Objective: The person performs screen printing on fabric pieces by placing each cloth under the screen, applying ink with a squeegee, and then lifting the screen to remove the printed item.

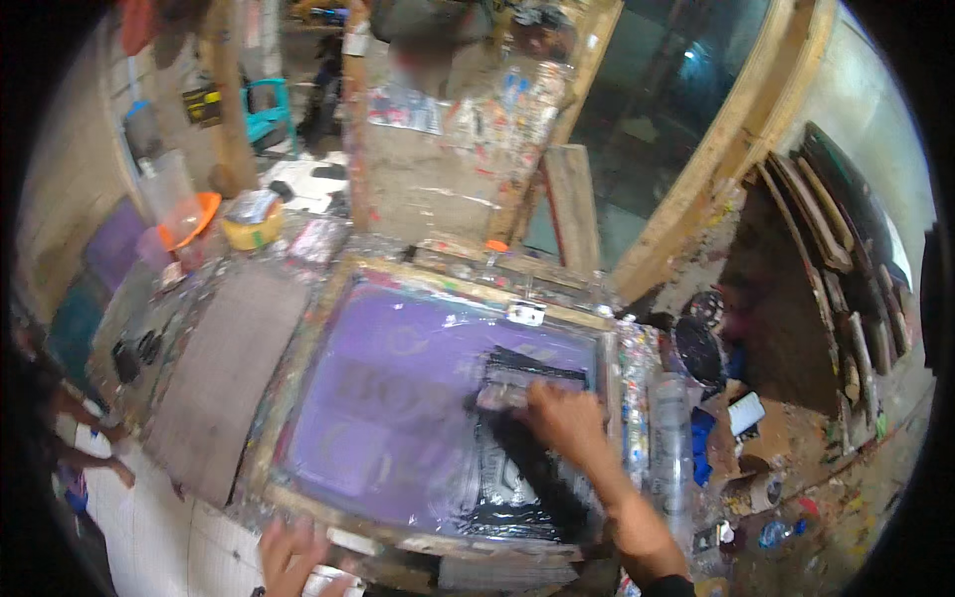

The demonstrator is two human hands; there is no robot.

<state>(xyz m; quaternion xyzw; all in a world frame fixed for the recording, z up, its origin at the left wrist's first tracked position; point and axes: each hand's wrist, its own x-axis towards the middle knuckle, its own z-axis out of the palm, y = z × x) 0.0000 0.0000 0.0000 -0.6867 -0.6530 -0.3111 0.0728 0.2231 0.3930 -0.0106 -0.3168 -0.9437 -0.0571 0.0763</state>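
"dark sleeve (670, 586) closest, coming in at the lower right. why does that arm reach so far forward?"

"because its right hand (565, 420) is at the pale block (500, 395), out over the right half of the mesh (383, 333). fingers curled and closed on it, probably for a firm press."

"is the whole palm on it?"

"can't tell; blur and knuckles hide that."

"and the left hand (291, 557)?"

"fingers spread, nothing seen in it, by the near left corner of the frame (296, 388). perhaps it's placed to steady things, but i can't tell whether it touches."

"where's the ink (509, 520)?"

"black and glossy, beside and below the block, on the right of the mesh. the left is purple."

"why frame the mesh at all?"

"likely to keep it taut and give the ink a border. it lies flat, within reach of both arms."

"and the board (229, 378)?"

"just left of the frame, lying alongside it, probably to be handy."

"the clear roll (674, 458)?"

"past the frame's right side, perhaps so it's clear of the arm."
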